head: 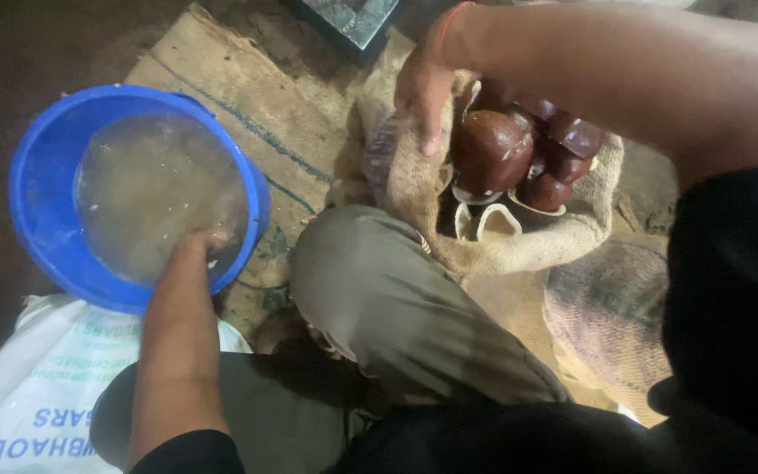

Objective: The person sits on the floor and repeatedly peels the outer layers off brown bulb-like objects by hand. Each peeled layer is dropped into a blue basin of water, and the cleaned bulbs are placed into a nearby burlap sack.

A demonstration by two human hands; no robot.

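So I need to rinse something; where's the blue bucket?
The blue bucket sits at upper left, left of the knee, with the left hand dipped in its water.

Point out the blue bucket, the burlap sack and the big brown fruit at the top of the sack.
blue bucket (pixel 35 189): head view, left rim.
burlap sack (pixel 532 248): head view, rolled front edge.
big brown fruit (pixel 490 151): head view, glossy top.
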